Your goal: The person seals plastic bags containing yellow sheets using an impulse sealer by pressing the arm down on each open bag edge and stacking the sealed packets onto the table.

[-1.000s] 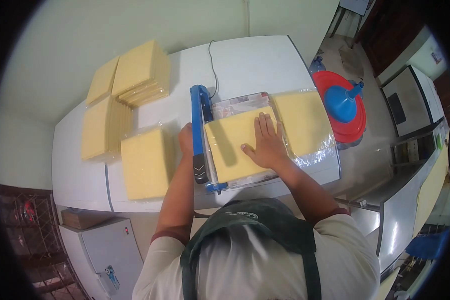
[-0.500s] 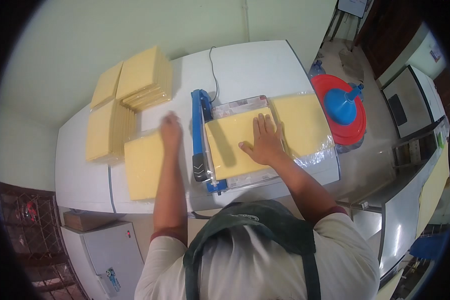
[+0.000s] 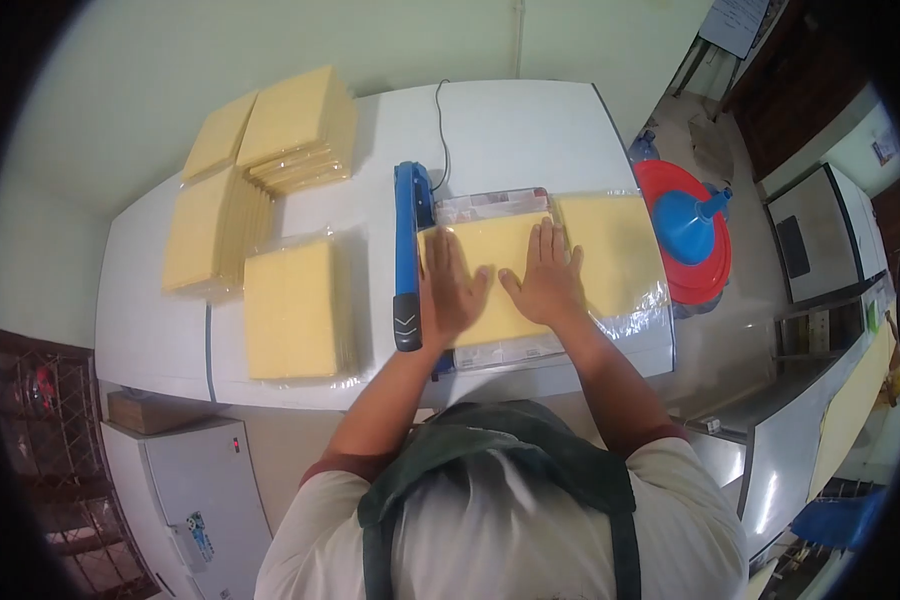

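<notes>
Rests left hand (image 3: 453, 298) and right hand (image 3: 550, 285) flat, palms down, on a yellow packet (image 3: 495, 312), with fingers slightly apart and gripping nothing. Promises to handle as light and soft, perhaps sagging if raised by one edge; best taken by opposite sides, with palms spread beneath. Could slide a little if wrapped in clear film (image 3: 625, 318) like the second packet (image 3: 610, 235) just to the right. Looks pale yellow, flat-topped and straight-edged, partly hidden under both hands. Lies over a patterned board (image 3: 490, 204) on the near right of the white table (image 3: 530, 120), just right of a blue-armed device (image 3: 406, 245). Matches in colour the near stack (image 3: 290, 310) at left.
</notes>
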Motion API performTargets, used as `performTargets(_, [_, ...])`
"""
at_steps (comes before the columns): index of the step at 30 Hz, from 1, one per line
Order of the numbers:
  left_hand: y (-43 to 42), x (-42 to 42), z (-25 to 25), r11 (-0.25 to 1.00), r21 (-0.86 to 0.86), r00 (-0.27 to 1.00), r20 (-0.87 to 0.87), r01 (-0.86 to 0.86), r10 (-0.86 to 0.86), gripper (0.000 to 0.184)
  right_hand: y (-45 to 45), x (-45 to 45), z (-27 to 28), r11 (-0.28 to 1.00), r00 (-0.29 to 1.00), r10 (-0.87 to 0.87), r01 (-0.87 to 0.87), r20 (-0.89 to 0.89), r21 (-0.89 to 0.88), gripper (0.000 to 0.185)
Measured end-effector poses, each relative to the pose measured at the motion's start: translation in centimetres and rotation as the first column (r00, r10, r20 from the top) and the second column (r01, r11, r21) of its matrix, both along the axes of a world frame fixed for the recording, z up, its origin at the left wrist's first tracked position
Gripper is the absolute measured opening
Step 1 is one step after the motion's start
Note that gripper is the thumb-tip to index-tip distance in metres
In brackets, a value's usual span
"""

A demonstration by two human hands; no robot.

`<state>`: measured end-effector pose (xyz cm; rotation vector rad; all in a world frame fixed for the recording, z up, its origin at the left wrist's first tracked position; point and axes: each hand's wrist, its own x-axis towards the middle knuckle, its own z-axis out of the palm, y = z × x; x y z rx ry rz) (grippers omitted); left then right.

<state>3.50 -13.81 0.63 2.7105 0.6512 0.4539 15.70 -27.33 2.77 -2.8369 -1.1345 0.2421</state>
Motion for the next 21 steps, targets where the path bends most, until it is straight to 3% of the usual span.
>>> performTargets(2, [1.4, -0.3, -0.4, 0.999, 0.048, 0.997, 0.074, -0.01, 0.007, 0.081, 0.0, -0.1, -0.4, 1.0, 1.0, 0.0, 0.0, 0.016, 0.003, 0.096])
performTargets(4, [2.4, -0.2, -0.5, 0.999, 0.027, 0.999, 0.051, -0.02, 0.018, 0.084, 0.5, 0.0, -0.1, 1.0, 0.999, 0.01, -0.01, 0.04, 0.016, 0.096])
performTargets(7, [3.4, -0.5, -0.8, 0.997, -0.041, 0.986, 0.16, 0.061, -0.053, 0.089, 0.7, -0.2, 0.2, 0.999, 0.998, -0.007, 0.01, 0.068, -0.045, 0.095])
performTargets(11, [1.7, -1.9, -0.8, 0.996, -0.09, 0.999, 0.05, 0.004, 0.0, 0.093, 0.9, 0.1, -0.2, 0.999, 0.996, -0.014, 0.017, 0.083, -0.042, 0.095])
performTargets(13, [1.2, -3.5, -2.0, 0.981, -0.15, 0.97, 0.229, 0.122, -0.085, 0.092, 0.9, 0.0, -0.2, 0.998, 0.997, -0.018, 0.023, 0.076, -0.061, 0.095])
performTargets(16, [2.3, -5.0, -3.2, 0.978, -0.123, 0.972, 0.188, 0.167, -0.142, 0.085, 1.0, -0.3, 0.4, 0.999, 0.997, -0.007, 0.01, 0.076, -0.046, 0.096])
performTargets(19, [3.1, -6.5, -3.1, 0.97, -0.162, 0.973, 0.175, 0.18, -0.151, 0.076, 3.2, -0.9, 3.0, 0.981, 0.995, -0.049, 0.065, 0.092, -0.181, 0.09])
performTargets(20, [3.4, -7.0, -3.0, 0.97, -0.167, 0.974, 0.173, 0.176, -0.147, 0.076, 4.7, -1.1, 4.4, 0.99, 0.993, 0.07, -0.058, -0.096, 0.125, 0.084])
performTargets(21, [3.5, -7.7, -2.4, 0.979, -0.124, 0.986, 0.065, 0.164, -0.157, 0.07, 6.2, -1.8, 6.2, 0.893, 0.943, 0.231, -0.109, -0.239, 0.436, 0.08])
